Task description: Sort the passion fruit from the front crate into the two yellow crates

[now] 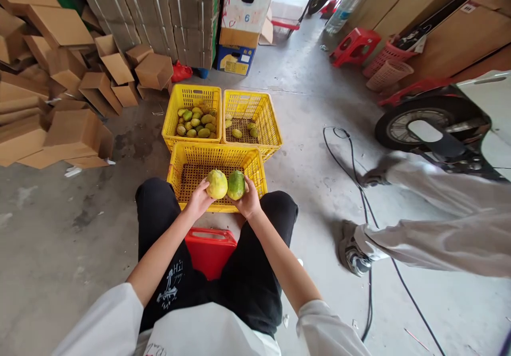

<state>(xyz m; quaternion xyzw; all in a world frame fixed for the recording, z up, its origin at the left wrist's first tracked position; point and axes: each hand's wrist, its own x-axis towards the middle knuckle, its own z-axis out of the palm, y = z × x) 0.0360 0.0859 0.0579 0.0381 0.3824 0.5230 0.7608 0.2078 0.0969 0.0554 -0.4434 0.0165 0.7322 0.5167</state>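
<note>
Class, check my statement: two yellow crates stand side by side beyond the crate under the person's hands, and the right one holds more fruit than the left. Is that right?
No, the comparison is reversed. The head view shows more fruit in the left crate than in the right crate. Both are yellow, side by side, beyond the near crate.

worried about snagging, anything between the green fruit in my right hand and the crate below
Nothing visible stands between the green fruit and near crate, though the underside is hidden; the yellow fruit is alongside.
</note>
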